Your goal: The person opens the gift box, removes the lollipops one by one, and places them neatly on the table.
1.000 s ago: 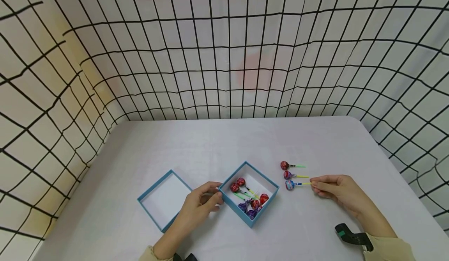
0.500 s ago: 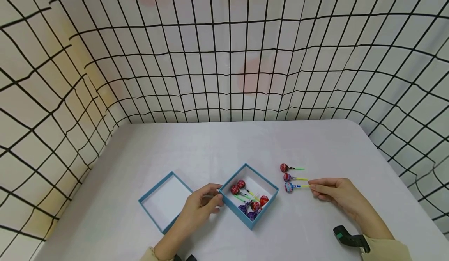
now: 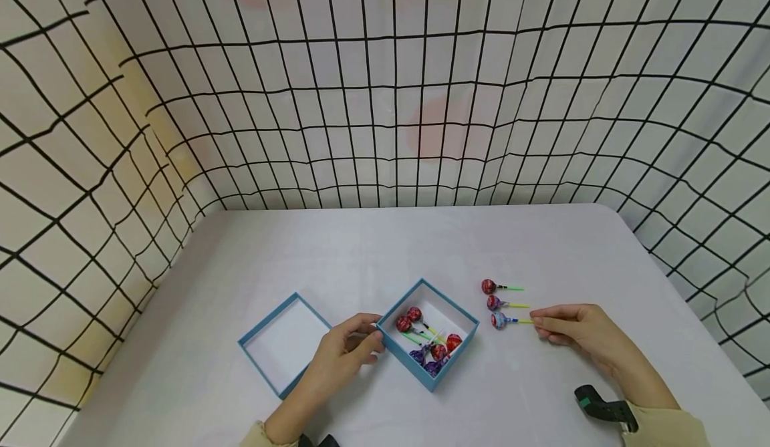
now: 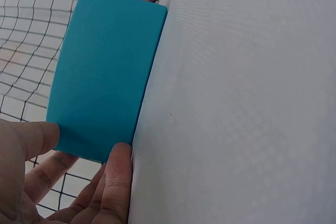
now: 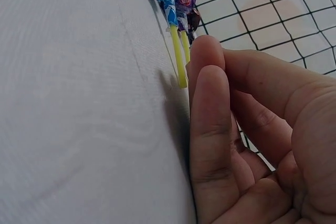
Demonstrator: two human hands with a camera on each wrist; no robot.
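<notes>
In the head view, my left hand [image 3: 337,359] grips the left corner of a blue open box [image 3: 448,367], thumb on the near side. The box's blue side [image 4: 107,74] fills much of the left wrist view. Several wrapped lollipops, such as a red one [image 3: 404,324] and a purple one [image 3: 432,368], lie inside it. Right of the box, three lollipops lie in a row: red [image 3: 488,286], purple [image 3: 493,303] and blue [image 3: 498,320]. My right hand [image 3: 586,330] is beside the blue one's stick; in the right wrist view its fingertips [image 5: 211,90] are apart from that yellow stick [image 5: 177,59].
A blue-edged box lid [image 3: 289,347], inside up, lies left of the box, partly behind my left forearm. Everything rests on a white-covered table [image 3: 361,253]. Black netting [image 3: 394,106] surrounds the back and sides.
My right fingers have let go of the blue lollipop's stick, which has turned slightly. The left hand and the box stay in place; the head view has shifted a little.
</notes>
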